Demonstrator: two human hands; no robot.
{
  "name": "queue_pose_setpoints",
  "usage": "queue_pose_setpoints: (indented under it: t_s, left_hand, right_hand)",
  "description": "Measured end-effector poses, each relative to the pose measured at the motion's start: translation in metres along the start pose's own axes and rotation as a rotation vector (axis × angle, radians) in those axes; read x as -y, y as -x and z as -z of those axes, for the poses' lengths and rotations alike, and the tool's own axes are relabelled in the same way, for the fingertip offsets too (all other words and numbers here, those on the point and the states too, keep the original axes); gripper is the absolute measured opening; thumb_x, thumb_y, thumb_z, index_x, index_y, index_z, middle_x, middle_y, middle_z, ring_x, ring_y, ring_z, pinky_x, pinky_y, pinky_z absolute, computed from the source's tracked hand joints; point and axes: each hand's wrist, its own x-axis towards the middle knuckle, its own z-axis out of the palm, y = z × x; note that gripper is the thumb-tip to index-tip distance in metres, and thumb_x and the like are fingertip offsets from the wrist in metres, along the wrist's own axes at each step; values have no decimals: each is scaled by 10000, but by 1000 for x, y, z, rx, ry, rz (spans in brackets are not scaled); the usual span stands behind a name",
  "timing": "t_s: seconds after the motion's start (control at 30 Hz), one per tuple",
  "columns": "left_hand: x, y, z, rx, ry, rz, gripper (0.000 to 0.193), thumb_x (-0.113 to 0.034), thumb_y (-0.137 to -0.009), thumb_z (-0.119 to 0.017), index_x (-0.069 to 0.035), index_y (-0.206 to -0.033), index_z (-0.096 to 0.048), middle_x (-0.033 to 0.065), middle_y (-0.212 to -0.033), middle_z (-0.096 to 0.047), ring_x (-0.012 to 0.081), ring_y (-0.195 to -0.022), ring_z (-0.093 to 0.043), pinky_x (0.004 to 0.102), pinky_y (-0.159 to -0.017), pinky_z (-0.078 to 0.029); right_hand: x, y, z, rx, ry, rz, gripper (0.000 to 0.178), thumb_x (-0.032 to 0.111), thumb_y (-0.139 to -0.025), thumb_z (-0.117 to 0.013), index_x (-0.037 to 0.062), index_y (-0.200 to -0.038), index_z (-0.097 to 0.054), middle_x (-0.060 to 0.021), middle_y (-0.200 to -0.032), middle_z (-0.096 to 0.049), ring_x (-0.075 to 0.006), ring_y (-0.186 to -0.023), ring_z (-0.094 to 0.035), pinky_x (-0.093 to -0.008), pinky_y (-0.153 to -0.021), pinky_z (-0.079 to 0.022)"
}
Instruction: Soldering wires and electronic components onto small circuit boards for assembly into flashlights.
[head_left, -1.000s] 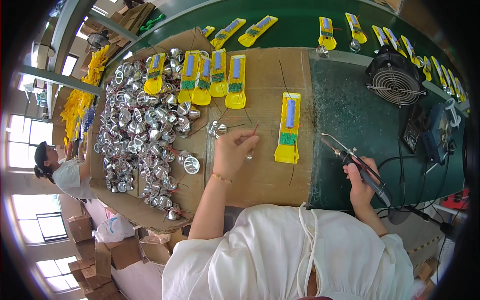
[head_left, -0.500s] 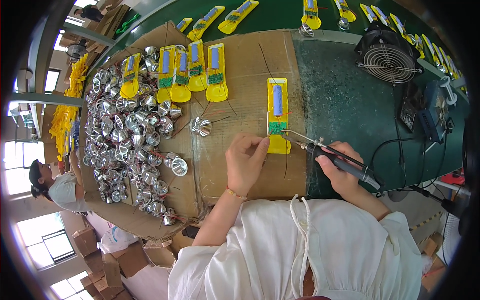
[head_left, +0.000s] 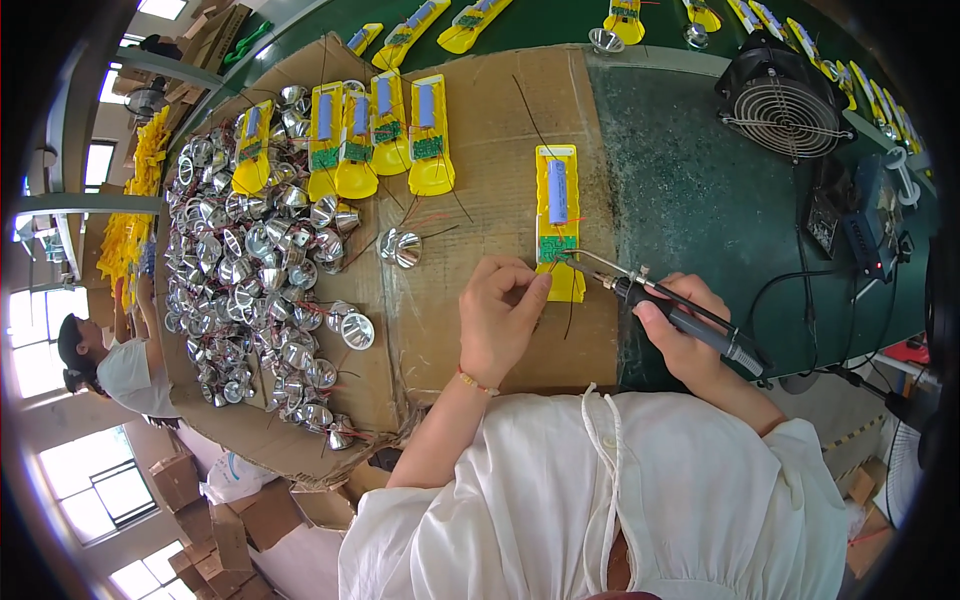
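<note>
A yellow flashlight half-shell (head_left: pixel 558 213) with a blue battery cell and a small green circuit board lies on the brown cardboard sheet (head_left: pixel 480 330). My left hand (head_left: pixel 503 315) pinches a thin wire at the board's near end. My right hand (head_left: pixel 680 330) grips a black soldering iron (head_left: pixel 690 318), and its metal tip touches the green board beside my left fingertips.
Several more yellow shells (head_left: pixel 375 135) lie in a row at the back. A heap of silver reflector cups (head_left: pixel 255 280) covers the left of the cardboard, two cups (head_left: pixel 400 246) lying apart. A black fan (head_left: pixel 795 105) and a control box (head_left: pixel 865 225) stand at the right. Another person (head_left: pixel 110 360) sits at far left.
My left hand left the loose reflector cups and moved right to the shell's board. My right hand brought the soldering iron in from the right until its tip met the board.
</note>
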Motion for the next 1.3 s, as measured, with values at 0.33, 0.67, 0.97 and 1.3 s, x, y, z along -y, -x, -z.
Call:
queue_pose_setpoints:
  t_s: [0.33, 0.67, 0.97, 1.3]
  left_hand:
    - [1, -2, 2, 14, 14, 18, 113, -75, -788, -662, 32, -772, -632, 68, -844, -564, 111, -608, -548, 233, -535, -450]
    - [-3, -4, 0, -13, 14, 9, 130, -83, -779, -669, 37, -757, -624, 68, -841, -565, 102, -602, -548, 231, -533, -447]
    - [-2, -6, -5, -103, -58, -29, 135, -81, -784, -653, 35, -732, -607, 78, -794, -570, 118, -563, -548, 247, -517, -445]
    - [-4, -7, -7, -90, -84, 0, 150, -72, -795, -636, 46, -718, -583, 57, -747, -579, 94, -634, -503, 230, -563, -412]
  right_hand:
    - [-9, 8, -3, -141, -122, -22, 165, 89, -778, -679, -13, -846, -568, -58, -723, -594, -81, -610, -524, -225, -547, -431]
    - [-12, 9, -6, -150, -146, -73, 163, 94, -784, -677, -7, -853, -570, -29, -688, -581, -55, -592, -510, -204, -529, -416]
    - [-18, 4, -13, -102, -152, -108, 157, 93, -792, -672, -8, -849, -565, -28, -676, -585, -50, -581, -511, -203, -515, -413]
    - [-12, 3, -15, -72, -205, -183, 129, 55, -815, -618, -19, -884, -538, -86, -732, -612, -114, -667, -590, -239, -603, -480]
